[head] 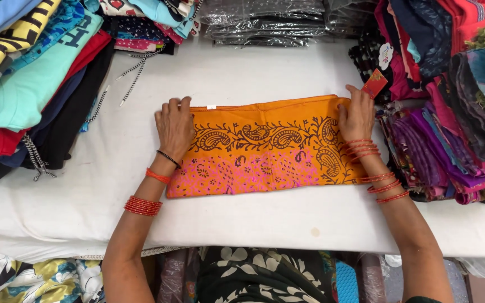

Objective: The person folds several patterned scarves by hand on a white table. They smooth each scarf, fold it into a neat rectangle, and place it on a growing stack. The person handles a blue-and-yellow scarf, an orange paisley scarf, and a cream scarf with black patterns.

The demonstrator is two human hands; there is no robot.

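1. You are looking down at a white cloth-covered table [237, 67] crowded on three sides with stacked clothing.
2. At the centre of the frame lies a folded orange cloth [265, 147], a long band with dark paisley print across its middle and a pink patterned strip along its near edge.
3. Your left hand [174, 128] rests flat on the cloth's left end, fingers spread and pointing toward the far edge; it presses down rather than closing around anything.
4. Your right hand [357, 116] lies on the cloth's right end, fingers curled over the upper right corner; whether it pinches the fabric or only presses it cannot be told.
5. Red bangles [143, 206] ring your left forearm, and a thin dark band sits nearer that wrist. More red bangles [385, 186] circle your right forearm.
6. A small red tag [375, 83] sits just beyond your right fingertips, at the edge of the right-hand pile.
7. In the upper left of the frame is a stack of folded shirts [26, 84] in teal, red, navy and black, with striped drawstrings [133, 76] trailing onto the table.
8. At top centre lie clear plastic-wrapped packs [265, 22].
9. Along the right edge stand purple, magenta and dark printed fabrics [450, 146].
10. At the bottom of the frame, a dark floral garment [254, 278] shows below the table edge.
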